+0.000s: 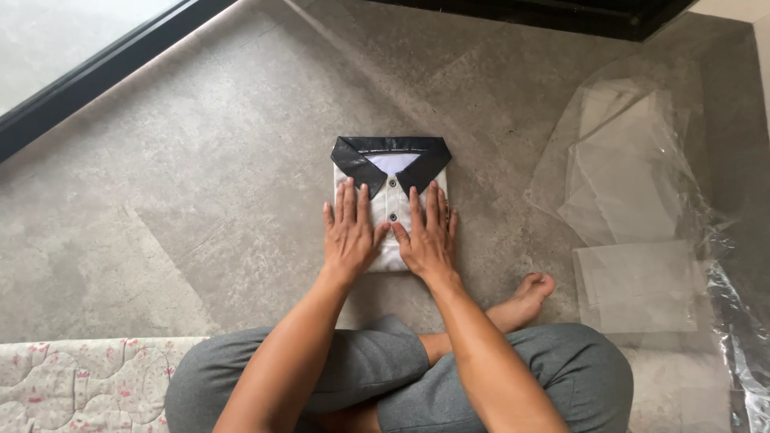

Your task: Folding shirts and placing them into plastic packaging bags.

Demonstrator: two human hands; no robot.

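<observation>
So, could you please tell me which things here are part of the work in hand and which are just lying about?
In hand:
- folded white shirt with a black collar, flat on the floor
- left hand and right hand, both pressed flat on it

Lying about:
- clear plastic bags to the right of the shirt
- flowered quilt at lower left
- dark window frame at upper left

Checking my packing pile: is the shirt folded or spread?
Folded: the shirt is a compact rectangle, collar on top, both hands flat on it.

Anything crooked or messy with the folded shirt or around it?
Nothing stands out. The folded shirt lies square, collar flat, under the left hand and right hand. Clear plastic bags lie loosely beside it.
</observation>
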